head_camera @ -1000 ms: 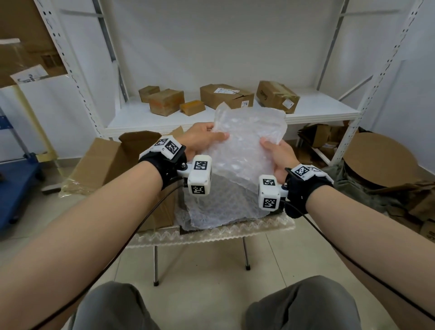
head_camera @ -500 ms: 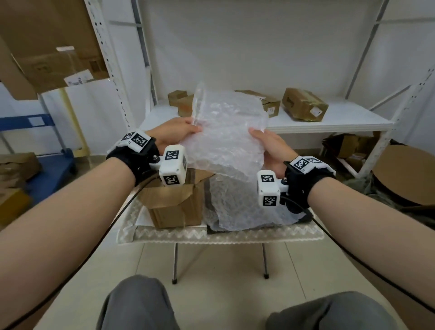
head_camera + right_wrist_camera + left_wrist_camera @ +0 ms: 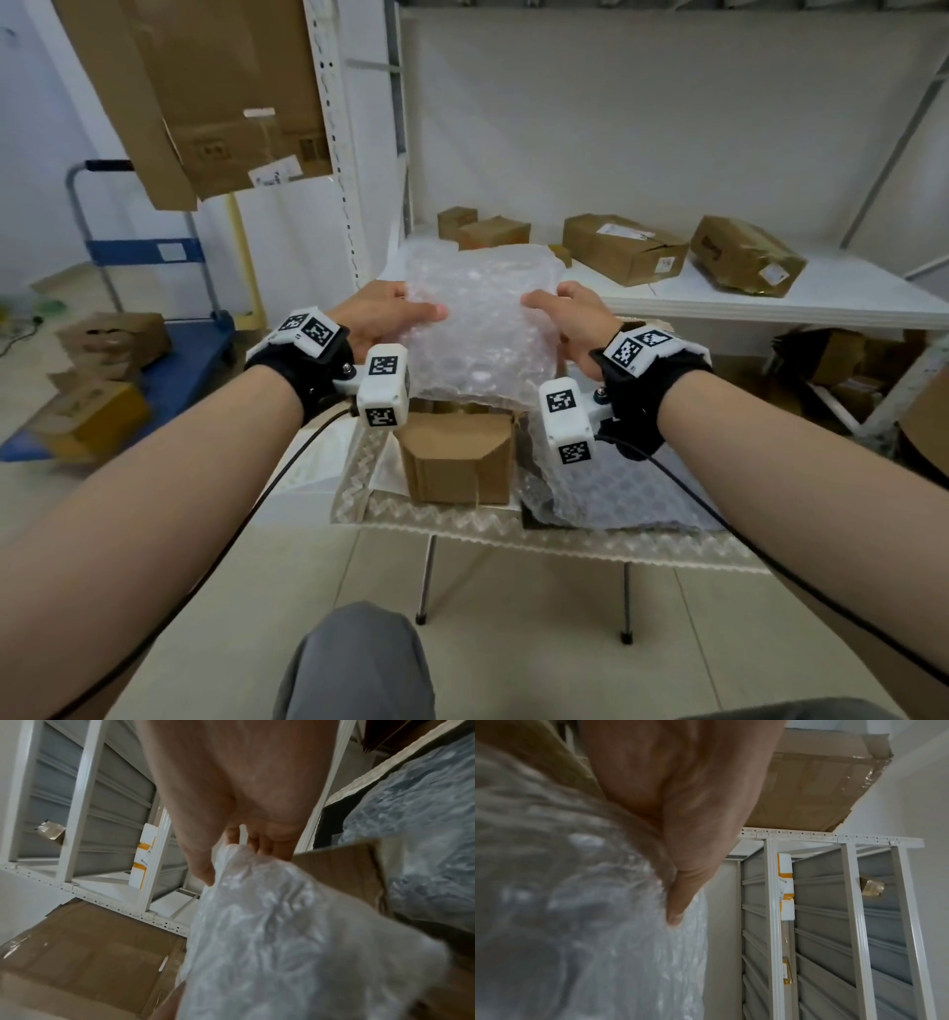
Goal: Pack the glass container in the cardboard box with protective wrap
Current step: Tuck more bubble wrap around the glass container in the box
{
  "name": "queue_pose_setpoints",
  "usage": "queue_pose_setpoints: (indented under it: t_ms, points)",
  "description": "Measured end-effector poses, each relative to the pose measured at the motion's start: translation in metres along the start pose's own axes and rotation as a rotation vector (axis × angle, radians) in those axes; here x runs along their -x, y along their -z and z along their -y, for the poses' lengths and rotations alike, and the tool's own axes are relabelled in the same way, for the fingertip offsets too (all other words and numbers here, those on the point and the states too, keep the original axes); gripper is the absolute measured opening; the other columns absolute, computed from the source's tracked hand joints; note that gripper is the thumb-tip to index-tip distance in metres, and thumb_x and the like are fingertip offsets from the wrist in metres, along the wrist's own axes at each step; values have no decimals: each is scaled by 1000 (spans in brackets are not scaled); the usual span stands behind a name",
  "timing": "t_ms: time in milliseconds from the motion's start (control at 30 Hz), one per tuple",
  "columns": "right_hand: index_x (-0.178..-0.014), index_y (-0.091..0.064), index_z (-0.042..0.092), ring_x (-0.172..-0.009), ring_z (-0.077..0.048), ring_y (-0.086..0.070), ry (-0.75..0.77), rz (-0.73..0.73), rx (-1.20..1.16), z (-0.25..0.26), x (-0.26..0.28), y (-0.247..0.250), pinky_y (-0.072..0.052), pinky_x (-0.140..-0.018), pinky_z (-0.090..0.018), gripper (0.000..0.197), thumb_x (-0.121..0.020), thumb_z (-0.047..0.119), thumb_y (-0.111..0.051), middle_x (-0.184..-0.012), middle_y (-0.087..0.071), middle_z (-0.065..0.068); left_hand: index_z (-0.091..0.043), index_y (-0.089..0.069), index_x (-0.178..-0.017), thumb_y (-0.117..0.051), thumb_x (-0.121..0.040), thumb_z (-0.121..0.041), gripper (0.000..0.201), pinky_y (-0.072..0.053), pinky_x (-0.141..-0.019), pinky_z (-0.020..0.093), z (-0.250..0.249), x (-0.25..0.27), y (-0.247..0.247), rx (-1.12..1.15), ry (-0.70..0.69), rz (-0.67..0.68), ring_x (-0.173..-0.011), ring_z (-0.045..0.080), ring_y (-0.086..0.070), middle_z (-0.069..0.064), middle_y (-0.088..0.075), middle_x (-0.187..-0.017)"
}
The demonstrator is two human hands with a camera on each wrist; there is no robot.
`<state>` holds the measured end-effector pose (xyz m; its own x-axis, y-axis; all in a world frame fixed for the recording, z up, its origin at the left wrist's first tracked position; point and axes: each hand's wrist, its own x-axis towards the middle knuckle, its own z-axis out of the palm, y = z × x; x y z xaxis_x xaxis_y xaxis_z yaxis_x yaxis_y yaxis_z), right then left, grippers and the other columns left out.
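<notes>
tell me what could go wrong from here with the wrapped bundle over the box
1. Both hands, left and right, hold the bubble-wrap bundle only at its sides; the slick wrap could slip and drop.
2. The box below looks narrower than the bundle and its opening is hidden, so it may jam on the flaps.
3. The small table is crowded with loose wrap; lowering could nudge the box.

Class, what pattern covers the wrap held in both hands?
Clear bubble wrap, a grid of small round bubbles; the head view shows it best.
</notes>
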<state>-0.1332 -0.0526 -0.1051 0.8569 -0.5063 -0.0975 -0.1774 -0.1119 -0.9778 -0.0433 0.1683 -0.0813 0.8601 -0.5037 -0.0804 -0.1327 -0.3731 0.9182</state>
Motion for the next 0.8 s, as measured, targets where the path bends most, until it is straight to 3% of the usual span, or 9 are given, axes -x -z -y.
queue_pose_setpoints:
  t_ms: [100,167,233,300,400,433,500,667,800]
  points:
    - [-134,-40,18,-109,-32,-61,-5,28,-11,5,7,-13,-51,-97,-52,87,-55,38,-72,-123,-59,-12,-9,-67,-114,-70,-89,-21,28,-52,-49,14,10,-7,3,79,-3,-15,-66,10,-67,5,-72,-95]
    - [-131,-40,13,-109,-35,-62,-16,48,-40,13,25,-20,-50,-97,-53,67,-72,18,-71,-124,-59,-17,-7,-67,-116,-69,-90,-20,29,-53,-52,12,17,-12,4,87,18,-19,-72,13,-65,9,-71,-103]
    - [-129,-39,13,-99,-30,-62,-48,75,-119,14,32,-21,-57,-83,-46,45,-89,-4,-52,-116,-59,-14,-8,-65,-121,-62,-95,-20,29,-48,-50,6,24,-16,7,51,11,-18,-73,7,-62,1,-68,-103]
    - [-130,-40,17,-90,-29,-63,-85,146,-224,7,29,-17,-58,-59,-36,50,-91,-15,-40,-109,-59,-11,-8,-58,-132,-51,-101,-19,33,-44,-54,2,27,-20,11,8,-8,7,-82,2,-62,-5,-64,-114]
    - [-126,-52,15,-89,-32,-67,-102,223,-416,-2,25,-13,-58,-54,-35,50,-91,-18,-39,-116,-63,-15,-15,-48,-142,-34,-107,-19,38,-44,-73,5,35,-24,17,-24,-80,185,-99,-3,-58,4,-45,-144]
    - [-119,-57,14,-85,-31,-69,-109,230,-454,-4,23,-13,-58,-54,-34,43,-93,-16,-40,-114,-64,-16,-23,-51,-140,-36,-107,-27,36,-48,-75,14,44,-30,20,6,-84,234,-97,9,-60,16,-48,-140]
    - [-110,-62,11,-77,-28,-73,-121,230,-491,-7,22,-13,-58,-55,-32,31,-95,-9,-45,-108,-68,-15,-24,-64,-123,-47,-102,-36,29,-48,-63,26,73,-60,27,77,-25,216,-78,27,-59,28,-57,-100]
    - [-135,-54,4,-105,-39,-67,-195,205,-525,-16,19,-15,-58,-76,-45,44,-93,-3,-43,-129,-61,-23,-2,-66,-84,-44,-102,-14,31,-48,-47,23,57,-22,12,176,60,33,-47,16,-60,6,-63,-59]
    - [-121,-62,0,-88,-32,-66,-203,129,-585,-19,19,-12,-58,-64,-36,31,-93,7,-51,-116,-66,-20,-8,-48,-74,-35,-101,-8,30,-43,-34,13,47,-15,3,241,88,29,-34,9,-58,0,-58,-39]
